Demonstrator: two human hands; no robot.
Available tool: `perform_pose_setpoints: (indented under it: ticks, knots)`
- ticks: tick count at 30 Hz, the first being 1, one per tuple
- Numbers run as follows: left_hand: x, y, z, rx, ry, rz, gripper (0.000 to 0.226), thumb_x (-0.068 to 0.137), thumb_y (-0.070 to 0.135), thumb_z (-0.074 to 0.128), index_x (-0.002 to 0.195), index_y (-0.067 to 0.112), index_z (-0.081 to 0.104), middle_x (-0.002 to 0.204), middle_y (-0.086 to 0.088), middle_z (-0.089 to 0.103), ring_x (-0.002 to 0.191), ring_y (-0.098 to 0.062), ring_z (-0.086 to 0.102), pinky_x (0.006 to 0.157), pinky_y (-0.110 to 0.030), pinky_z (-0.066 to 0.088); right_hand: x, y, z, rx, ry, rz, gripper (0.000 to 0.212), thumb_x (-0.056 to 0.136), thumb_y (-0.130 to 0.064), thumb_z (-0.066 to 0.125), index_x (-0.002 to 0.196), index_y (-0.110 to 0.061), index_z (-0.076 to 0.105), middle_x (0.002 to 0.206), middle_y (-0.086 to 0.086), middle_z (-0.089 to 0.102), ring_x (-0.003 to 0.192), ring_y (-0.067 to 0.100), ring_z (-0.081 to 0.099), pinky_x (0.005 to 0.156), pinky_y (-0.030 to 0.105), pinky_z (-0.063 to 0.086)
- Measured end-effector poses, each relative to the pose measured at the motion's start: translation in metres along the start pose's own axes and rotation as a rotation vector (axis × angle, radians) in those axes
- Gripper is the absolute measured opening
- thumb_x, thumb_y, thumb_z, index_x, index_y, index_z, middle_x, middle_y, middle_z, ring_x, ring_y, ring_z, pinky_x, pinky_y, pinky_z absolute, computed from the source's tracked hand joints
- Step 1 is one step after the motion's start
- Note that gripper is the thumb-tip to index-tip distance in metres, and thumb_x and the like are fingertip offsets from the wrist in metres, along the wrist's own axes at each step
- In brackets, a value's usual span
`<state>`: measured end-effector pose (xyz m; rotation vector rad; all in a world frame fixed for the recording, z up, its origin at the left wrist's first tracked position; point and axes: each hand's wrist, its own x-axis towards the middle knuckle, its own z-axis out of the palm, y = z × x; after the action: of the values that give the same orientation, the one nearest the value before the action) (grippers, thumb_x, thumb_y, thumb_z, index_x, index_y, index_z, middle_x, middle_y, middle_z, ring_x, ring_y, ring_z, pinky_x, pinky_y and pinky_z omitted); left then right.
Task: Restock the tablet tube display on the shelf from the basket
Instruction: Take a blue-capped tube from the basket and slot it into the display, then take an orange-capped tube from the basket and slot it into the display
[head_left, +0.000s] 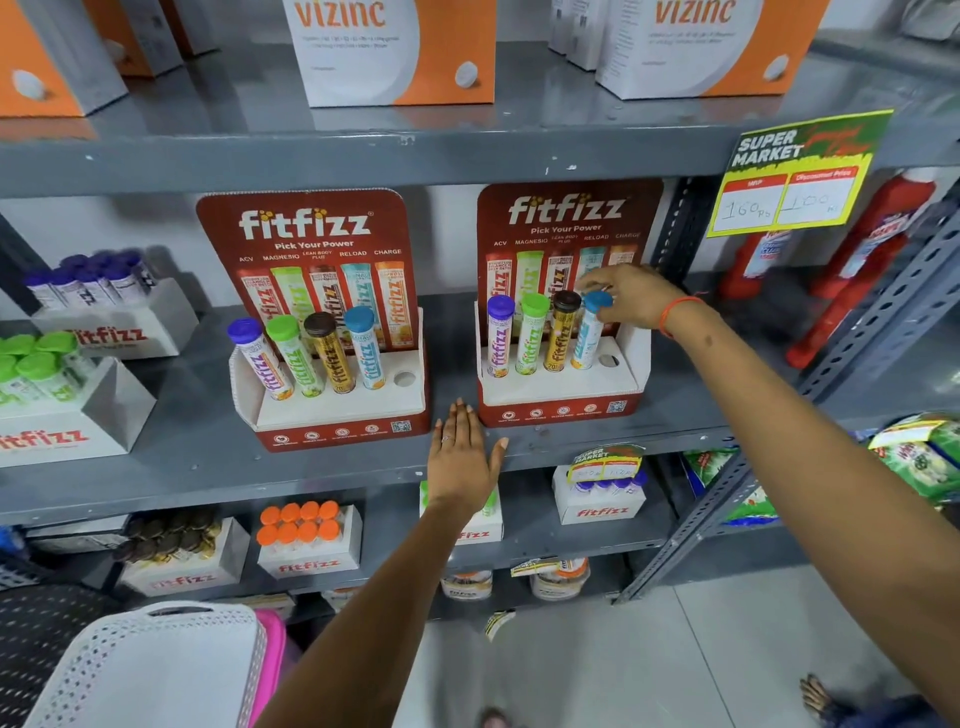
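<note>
Fingers of the right hand (631, 301) close on the blue cap of the blue-capped tube (588, 332), which stands tilted in the fourth hole of the right display stand (563, 387) on the grey shelf (208, 467). Beside it stand purple, green and brown-capped tubes; the fifth hole is empty. The left hand (462, 457) lies flat and open on the shelf edge, between the two stands, holding nothing. The left display stand (337, 410) has also four tubes. A white basket (150, 670) is at the bottom left.
</note>
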<state>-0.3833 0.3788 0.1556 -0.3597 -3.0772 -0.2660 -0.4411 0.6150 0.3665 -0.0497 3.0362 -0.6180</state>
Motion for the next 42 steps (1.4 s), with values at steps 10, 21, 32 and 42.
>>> perform_pose_setpoints:
  ticks: [10,21,32,42]
  knots:
    - [0.001,-0.001,0.002,0.000,-0.003,-0.007,0.077,0.094,0.062,0.007,0.151,0.010,0.005,0.161,-0.007,0.006,0.147,-0.024,0.003,0.113,-0.035,-0.006,0.002,0.003,0.004,-0.032,0.097,0.010,0.039,0.079,-0.011,0.071,0.117,-0.010,0.064,0.127,0.014,0.062,0.114,0.030,0.057,0.100,0.038,0.045]
    - [0.001,0.000,0.000,0.009,-0.011,-0.007,0.076,0.094,0.061,0.008,0.151,0.010,0.004,0.161,-0.008,0.005,0.147,-0.024,0.003,0.113,-0.035,-0.006,-0.002,0.001,0.006,0.065,0.114,-0.038,0.046,0.078,0.003,0.067,0.122,-0.007,0.059,0.128,0.014,0.063,0.119,0.027,0.057,0.106,0.038,0.044]
    - [-0.052,-0.030,-0.027,-0.225,0.155,0.054,0.064,0.099,0.041,0.037,0.146,0.000,0.024,0.156,-0.016,0.023,0.144,-0.027,0.021,0.119,-0.038,0.019,-0.083,-0.108,0.117,0.463,0.685,-0.301,0.036,0.086,-0.014,0.054,0.121,-0.003,0.056,0.119,0.017,0.061,0.113,0.026,0.051,0.102,0.027,0.037]
    - [-0.281,-0.174,-0.025,-0.159,0.435,-0.635,0.060,0.094,0.030,0.042,0.141,-0.005,0.033,0.150,-0.022,0.032,0.141,-0.032,0.026,0.116,-0.045,0.019,-0.156,-0.292,0.324,0.681,0.118,-0.619,0.030,0.086,-0.016,0.050,0.108,0.000,0.062,0.110,0.018,0.063,0.108,0.027,0.053,0.102,0.030,0.037]
